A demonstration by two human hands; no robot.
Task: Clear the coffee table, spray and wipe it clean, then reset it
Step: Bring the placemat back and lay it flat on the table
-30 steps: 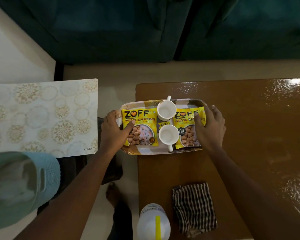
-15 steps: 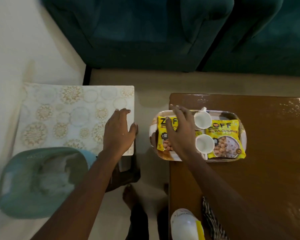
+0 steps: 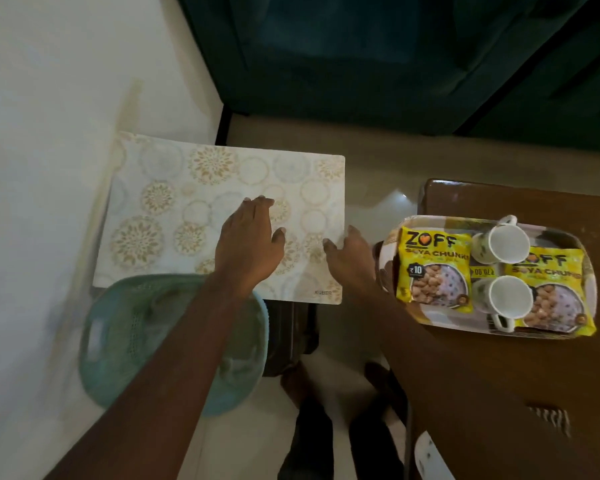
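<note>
The person leans over a patterned placemat [image 3: 194, 202], cream with gold and grey circles, which lies on a low dark stand beside the wall. The left hand [image 3: 248, 244] lies flat on the mat, palm down, fingers straight and close together, thumb spread to the side; it grips nothing. The right hand [image 3: 350, 261] is at the mat's right edge, fingers loosely curled with the tips touching or just over the border. Whether it has pinched the edge I cannot tell from here.

To the right stands the brown worktop [image 3: 534, 368], glossy and reflecting light. A tray [image 3: 392, 237] sits at its near-left corner, overhanging the edge a little towards the mat. On the tray lie two yellow packets of soya chunks, one on the left [image 3: 433, 268] and one on the right [image 3: 551, 292], with two white mugs between them: the far mug [image 3: 503, 242] and the near mug [image 3: 506, 299], both with their open mouths towards the viewer. The right wrist passes just beside the tray's left rim.

Below the mat, a pale teal plastic basket [image 3: 129, 341] sits partly under the left forearm. On the worktop's near side, a striped cloth [image 3: 551, 419] shows at the edge, and the white top of a bottle [image 3: 430, 459] peeks in at the bottom. A dark teal sofa [image 3: 361, 57] fills the far side of the room. The person's bare feet stand on the pale floor between the stand and the worktop.
</note>
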